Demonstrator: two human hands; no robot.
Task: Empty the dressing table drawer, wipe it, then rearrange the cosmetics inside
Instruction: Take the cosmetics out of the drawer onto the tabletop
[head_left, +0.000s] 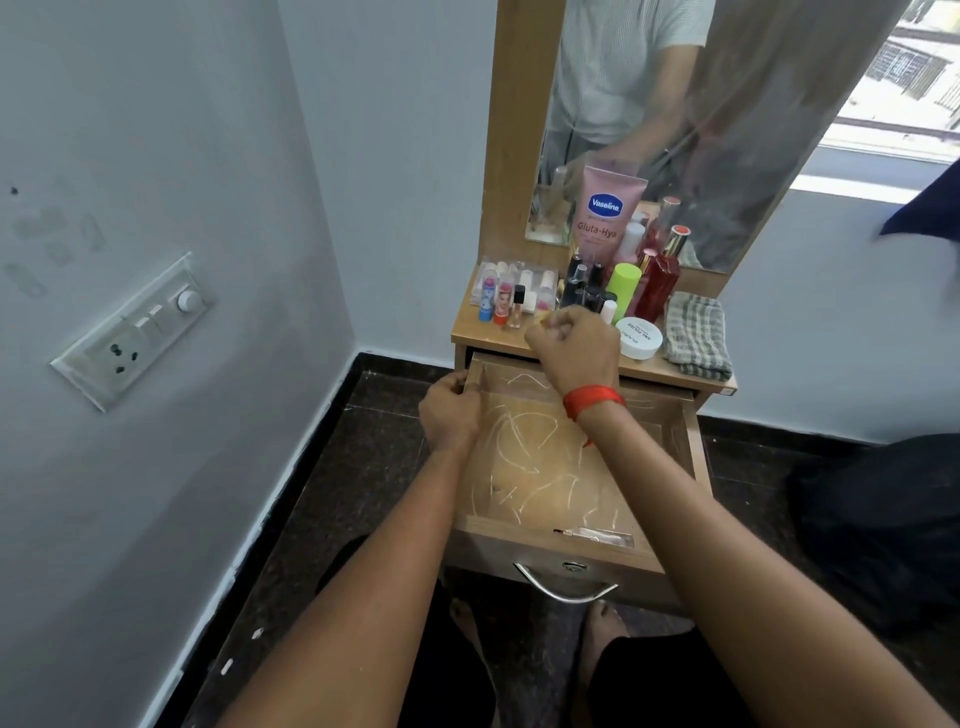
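Observation:
The wooden drawer (692, 447) is pulled out, its bottom streaked with white marks. One thin clear applicator (592, 534) lies against its front wall. My left hand (449, 413) grips the drawer's left wall near the back corner. Above the tabletop's front edge, my right hand (571, 345) has curled fingers that seem to pinch a small pale item. Cosmetics crowd the tabletop: a pink Vaseline tube (605, 213), red bottles (658, 285), a green-capped bottle (621, 285), dark nail polishes (582, 291), lip balms (496, 304) and a white jar (640, 338).
A folded checked cloth (696, 335) lies at the tabletop's right end. A mirror (727, 156) stands behind the cosmetics. The wall with a switchboard (135, 327) is close on the left. A dark bundle (883, 519) sits on the floor at right. The drawer handle (563, 587) juts toward my feet.

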